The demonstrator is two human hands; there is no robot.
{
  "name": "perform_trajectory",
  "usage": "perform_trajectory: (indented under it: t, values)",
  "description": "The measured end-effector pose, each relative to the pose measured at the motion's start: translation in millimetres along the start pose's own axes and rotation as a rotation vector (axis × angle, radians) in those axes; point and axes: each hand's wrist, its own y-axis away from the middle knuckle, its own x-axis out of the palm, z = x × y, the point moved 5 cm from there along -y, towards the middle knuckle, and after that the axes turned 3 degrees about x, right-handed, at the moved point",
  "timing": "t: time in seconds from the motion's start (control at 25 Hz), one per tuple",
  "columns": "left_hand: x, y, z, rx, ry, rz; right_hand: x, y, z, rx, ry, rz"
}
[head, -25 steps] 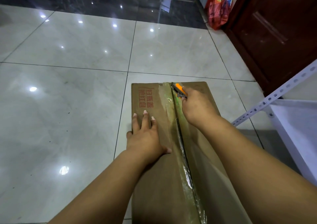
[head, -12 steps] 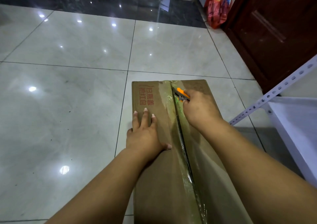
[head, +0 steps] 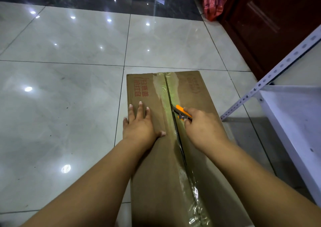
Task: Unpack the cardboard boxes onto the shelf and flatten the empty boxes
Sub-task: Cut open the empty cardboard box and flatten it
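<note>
Glossy pale floor tiles (head: 69,105) with dark grout lines fill most of the view, mirroring small ceiling lights, and a band of black polished stone runs along the far edge. A dark red-brown wooden door (head: 271,23) stands at the upper right, with a red plastic bag (head: 212,6) of packaged goods on the floor beside it. At the right edge a white metal shelf (head: 295,119) with a perforated upright sits low by the floor.

A long cardboard box (head: 156,183) lies on the tiles, running away from the viewer, its two top flaps meeting at a centre seam covered in clear tape. Red Chinese characters are printed on the far left flap, and a faint round stamp on the far right flap is too pale to read.

The left hand (head: 140,127) lies flat on the left flap, fingers straight and spread. The right hand (head: 203,127) grips an orange utility knife (head: 182,113), whose blade tip meets the taped seam.
</note>
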Motion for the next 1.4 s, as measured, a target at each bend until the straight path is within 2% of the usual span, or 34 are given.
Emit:
perform_trajectory:
  t: [0.16,0.76,1.0,1.4]
  values:
    - [1,12,-6,0.013,-0.057,-0.016,5,28,-15,0.005,-0.016,0.043]
    - [37,65,-22,0.019,-0.103,0.119,24,40,-32,-0.02,-0.129,0.046]
    - [30,36,-27,0.037,-0.123,0.113,23,17,-30,0.006,-0.119,0.04]
    - [13,-25,-37,0.103,-0.121,0.0,17,-57,-24,-0.03,-0.07,-0.011]
